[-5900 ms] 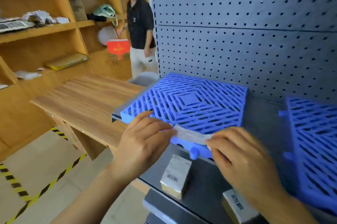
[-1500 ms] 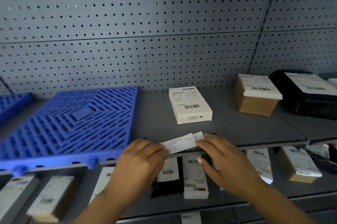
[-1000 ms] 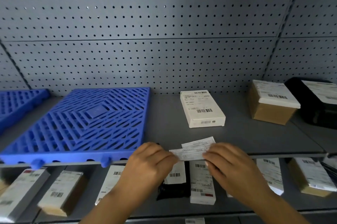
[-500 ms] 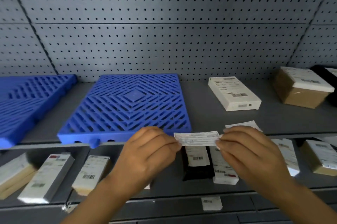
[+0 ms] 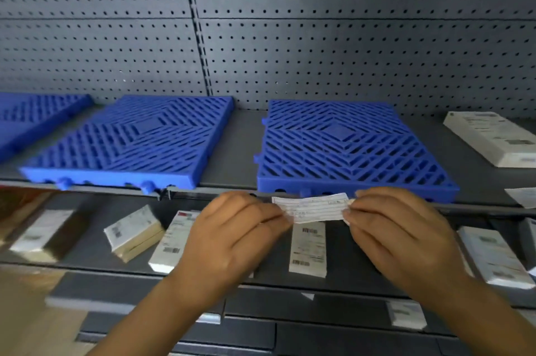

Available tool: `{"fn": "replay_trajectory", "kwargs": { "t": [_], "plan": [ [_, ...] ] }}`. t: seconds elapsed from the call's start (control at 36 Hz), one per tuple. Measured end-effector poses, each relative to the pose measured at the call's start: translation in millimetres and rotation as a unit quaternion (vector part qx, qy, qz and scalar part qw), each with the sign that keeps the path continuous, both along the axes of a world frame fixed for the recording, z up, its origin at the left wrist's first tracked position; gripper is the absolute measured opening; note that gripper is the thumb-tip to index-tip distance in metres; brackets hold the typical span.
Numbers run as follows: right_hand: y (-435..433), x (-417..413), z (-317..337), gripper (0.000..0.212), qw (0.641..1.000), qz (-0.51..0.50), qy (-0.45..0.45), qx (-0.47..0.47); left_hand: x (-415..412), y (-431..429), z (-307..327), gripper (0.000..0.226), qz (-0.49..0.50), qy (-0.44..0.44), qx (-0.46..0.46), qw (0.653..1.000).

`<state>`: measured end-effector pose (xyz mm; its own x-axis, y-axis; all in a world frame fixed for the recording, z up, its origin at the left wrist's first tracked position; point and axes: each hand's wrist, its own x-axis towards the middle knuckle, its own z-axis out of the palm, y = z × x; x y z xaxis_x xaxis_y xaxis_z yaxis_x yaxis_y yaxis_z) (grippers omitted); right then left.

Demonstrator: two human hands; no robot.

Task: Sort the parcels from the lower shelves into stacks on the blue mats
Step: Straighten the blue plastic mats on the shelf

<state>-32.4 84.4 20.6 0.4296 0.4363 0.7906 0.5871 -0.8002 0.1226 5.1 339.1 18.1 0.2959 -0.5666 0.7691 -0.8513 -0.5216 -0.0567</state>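
left hand (image 5: pixel 232 236): fingers curled, pinching left end of paper slip (image 5: pixel 314 207) | right hand (image 5: pixel 397 233): curled, pinching right end | blue mat (image 5: pixel 348 146): slip's 12 o'clock | 2nd blue mat (image 5: pixel 130 141): 10 o'clock | white parcel (image 5: pixel 307 251): lower shelf (image 5: pixel 87 245), 6 o'clock

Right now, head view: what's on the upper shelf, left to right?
Left blue mat, cut off by the frame edge → middle blue mat → right blue mat → white parcel at the right edge.
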Motion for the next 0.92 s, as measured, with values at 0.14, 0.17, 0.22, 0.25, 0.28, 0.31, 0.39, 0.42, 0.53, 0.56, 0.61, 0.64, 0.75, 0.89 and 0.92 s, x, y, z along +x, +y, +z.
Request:
{"fn": "replay_trajectory", "kwargs": {
  "t": [0.14, 0.17, 0.22, 0.25, 0.28, 0.31, 0.39, 0.42, 0.53, 0.56, 0.61, 0.64, 0.75, 0.89, 0.92],
  "plan": [
    [28, 29, 2, 0.013, 0.999, 0.031, 0.002, 0.010, 11, 26, 5, 0.014, 0.053, -0.005, -0.003, 0.999],
    [32, 36, 1, 0.013, 0.999, 0.041, 0.002, 0.011, 13, 29, 6, 0.018, 0.062, -0.004, -0.005, 0.998],
    [39, 50, 0, 0.013, 0.999, 0.054, 0.004, 0.002, 19, 35, 6, 0.019, 0.079, 0.000, -0.006, 0.997],
    [41, 57, -1, 0.014, 0.998, 0.059, 0.004, -0.003, 23, 38, 5, 0.016, 0.087, 0.001, -0.004, 0.996],
    [44, 65, -2, 0.016, 0.998, 0.064, 0.005, -0.005, 26, 42, 4, 0.014, 0.095, 0.006, -0.003, 0.995],
    [47, 71, -3, 0.018, 0.998, 0.070, 0.010, -0.001, 28, 45, 3, 0.014, 0.101, 0.014, -0.003, 0.995],
    [59, 88, -9, 0.021, 0.995, 0.088, 0.034, 0.010, 33, 56, 1, 0.015, 0.115, 0.028, 0.000, 0.993],
    [63, 92, -12, 0.020, 0.995, 0.094, 0.039, 0.007, 35, 60, 0, 0.015, 0.123, 0.030, 0.004, 0.992],
    [76, 105, -16, 0.017, 0.991, 0.116, 0.057, -0.013, 37, 76, -4, 0.022, 0.147, 0.046, 0.001, 0.988],
    [80, 108, -15, 0.017, 0.991, 0.120, 0.063, -0.020, 37, 81, -3, 0.023, 0.148, 0.053, -0.002, 0.988],
    [89, 112, -12, 0.018, 0.989, 0.123, 0.071, -0.026, 39, 90, -2, 0.025, 0.149, 0.059, -0.004, 0.987],
    [94, 114, -10, 0.018, 0.989, 0.124, 0.073, -0.023, 41, 95, -1, 0.024, 0.150, 0.058, -0.005, 0.987],
    [121, 124, 0, 0.018, 0.991, 0.116, 0.068, -0.014, 57, 120, -2, 0.021, 0.157, 0.049, 0.001, 0.986],
    [161, 136, 1, 0.016, 0.994, 0.087, 0.071, -0.009, 79, 160, -1, 0.017, 0.122, 0.049, -0.001, 0.991],
    [170, 138, 0, 0.016, 0.994, 0.084, 0.072, -0.004, 83, 169, -1, 0.018, 0.115, 0.049, -0.005, 0.992]
  ]
}}
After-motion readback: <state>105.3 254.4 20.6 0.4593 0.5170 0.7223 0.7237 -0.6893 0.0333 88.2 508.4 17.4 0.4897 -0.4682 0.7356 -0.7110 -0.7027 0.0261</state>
